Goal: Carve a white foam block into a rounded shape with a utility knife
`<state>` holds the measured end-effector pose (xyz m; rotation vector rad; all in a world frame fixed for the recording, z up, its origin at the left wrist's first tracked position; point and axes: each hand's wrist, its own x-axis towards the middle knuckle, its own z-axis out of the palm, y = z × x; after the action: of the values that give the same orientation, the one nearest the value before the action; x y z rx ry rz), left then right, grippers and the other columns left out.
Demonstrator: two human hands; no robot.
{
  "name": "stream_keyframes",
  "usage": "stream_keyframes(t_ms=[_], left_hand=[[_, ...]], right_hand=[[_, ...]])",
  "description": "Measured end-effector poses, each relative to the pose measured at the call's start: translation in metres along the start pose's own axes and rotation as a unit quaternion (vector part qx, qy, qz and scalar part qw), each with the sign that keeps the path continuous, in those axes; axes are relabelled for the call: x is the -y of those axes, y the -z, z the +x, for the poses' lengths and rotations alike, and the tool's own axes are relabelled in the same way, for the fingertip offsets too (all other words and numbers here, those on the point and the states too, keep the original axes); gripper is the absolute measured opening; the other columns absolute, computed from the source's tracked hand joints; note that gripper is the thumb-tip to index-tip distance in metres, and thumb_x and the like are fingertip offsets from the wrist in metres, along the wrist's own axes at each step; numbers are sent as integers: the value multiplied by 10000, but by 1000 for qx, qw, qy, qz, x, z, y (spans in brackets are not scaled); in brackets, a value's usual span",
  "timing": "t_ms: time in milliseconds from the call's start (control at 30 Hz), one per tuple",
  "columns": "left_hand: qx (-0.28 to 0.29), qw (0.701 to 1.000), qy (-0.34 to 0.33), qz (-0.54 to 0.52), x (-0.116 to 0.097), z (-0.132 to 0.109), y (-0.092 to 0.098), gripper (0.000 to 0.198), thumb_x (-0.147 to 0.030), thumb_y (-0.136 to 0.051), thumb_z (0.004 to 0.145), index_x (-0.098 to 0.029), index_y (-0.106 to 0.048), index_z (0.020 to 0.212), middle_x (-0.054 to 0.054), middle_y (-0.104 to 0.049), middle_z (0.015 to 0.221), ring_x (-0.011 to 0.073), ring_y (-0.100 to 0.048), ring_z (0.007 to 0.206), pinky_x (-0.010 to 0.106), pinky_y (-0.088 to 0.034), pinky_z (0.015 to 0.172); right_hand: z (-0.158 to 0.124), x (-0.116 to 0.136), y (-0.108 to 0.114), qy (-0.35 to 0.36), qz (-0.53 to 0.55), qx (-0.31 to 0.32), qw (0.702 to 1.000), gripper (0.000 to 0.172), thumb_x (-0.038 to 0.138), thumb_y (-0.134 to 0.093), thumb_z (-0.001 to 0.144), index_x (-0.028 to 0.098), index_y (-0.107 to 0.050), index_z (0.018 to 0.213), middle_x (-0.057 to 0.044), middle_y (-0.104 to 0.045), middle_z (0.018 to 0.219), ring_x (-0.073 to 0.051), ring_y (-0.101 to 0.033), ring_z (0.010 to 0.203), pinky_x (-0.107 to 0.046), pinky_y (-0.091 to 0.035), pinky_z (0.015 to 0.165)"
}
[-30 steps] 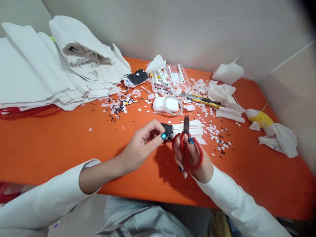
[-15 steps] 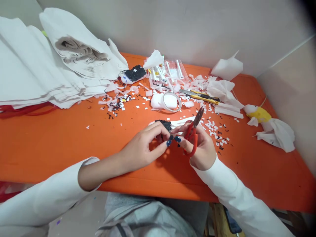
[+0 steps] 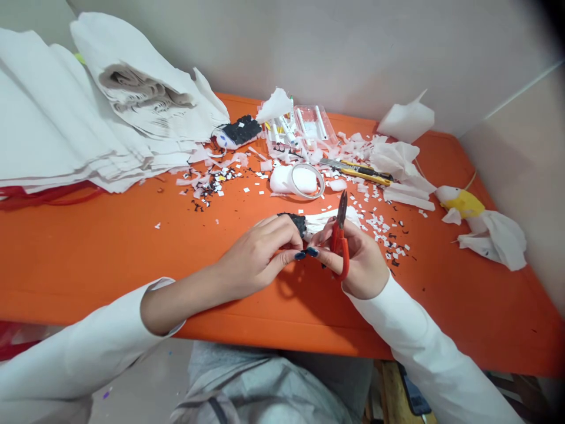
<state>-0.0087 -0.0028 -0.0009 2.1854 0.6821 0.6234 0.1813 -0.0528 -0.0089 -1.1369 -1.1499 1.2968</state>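
A small dark scrap [image 3: 305, 251], mostly hidden by fingertips, is held above the near part of an orange table [image 3: 145, 253], roughly midway between left and right. The left hand [image 3: 260, 259] has its grip pinching the scrap between thumb and finger; the right hand [image 3: 362, 259] meets it there, thumb to thumb, while its grip also carries red-handled scissors [image 3: 339, 235], blades together and pointing to the far side. Just beyond the hands lies a craft piece, its black end [image 3: 295, 222] at left and white strips [image 3: 329, 219] fanning right. White and black clippings [image 3: 386, 231] litter the table to the right. Farther back, a white ring [image 3: 322, 184] leans on a white wad [image 3: 281, 179], near a yellow utility knife [image 3: 358, 171]. At the far edge, a clear case [image 3: 332, 131] holds markers, with a second black-and-white piece [image 3: 241, 131] to its left. Folded white sheets [image 3: 57, 118] fill the far left; a yellow-and-white figure [image 3: 470, 203] lies at right.
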Motion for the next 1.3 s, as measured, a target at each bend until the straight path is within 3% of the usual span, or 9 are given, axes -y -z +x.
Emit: stream_keyframes(t_ms=[333,500,700,867,1000,1067,1300], left_hand=[[-51,996,15,-75,4,-1,0,168,-314,-453,947,-193,-508,845,39,-530,844,171,-493,806,292,-409,752],[-42,987,82,-132,0,-1,-4,161,-344,-510,923,-193,-562,950,35,-565,897,161,-517,814,277,-414,746],[-67,965,131,-215,-1,-2,-10,173,-355,-535,913,-186,-572,903,21,-552,841,152,-519,790,269,-412,720],[-70,965,115,-224,0,-4,-7,148,-333,-518,916,-192,-537,874,11,-532,834,149,-509,780,268,-407,717],[-105,966,92,-220,1,-5,-3,134,-315,-498,923,-194,-513,868,10,-510,826,151,-488,780,277,-405,732],[-118,964,90,-222,2,-5,-1,125,-305,-495,924,-192,-508,873,15,-511,840,154,-496,790,281,-413,741],[-113,960,74,-247,0,-4,1,101,-265,-494,931,-189,-508,866,11,-506,834,142,-491,779,274,-408,726]], right_hand=[[0,3,-3,-14,30,-10,999,389,353,-857,614,204,-518,733,19,-614,717,-120,-584,671,-263,-499,644],[3,2,-7,-47,70,-62,994,417,408,-844,608,210,-500,735,20,-606,694,-119,-555,613,-268,-480,575],[2,-2,-13,-51,81,-64,993,439,410,-851,592,209,-489,738,21,-619,702,-109,-538,591,-251,-463,539],[-4,-7,-10,-16,66,-17,998,362,380,-813,683,205,-515,794,24,-582,754,-92,-516,625,-221,-461,559],[-13,-6,-4,-93,-4,100,991,303,515,-546,890,217,-496,866,27,-488,690,-87,-430,493,-224,-383,422],[-17,-4,-5,-100,-61,145,982,348,557,-467,914,216,-482,844,26,-460,660,-91,-400,481,-230,-343,412],[-18,2,-13,-61,-130,172,974,434,615,-395,918,214,-428,755,37,-365,609,-105,-315,531,-242,-278,462]])
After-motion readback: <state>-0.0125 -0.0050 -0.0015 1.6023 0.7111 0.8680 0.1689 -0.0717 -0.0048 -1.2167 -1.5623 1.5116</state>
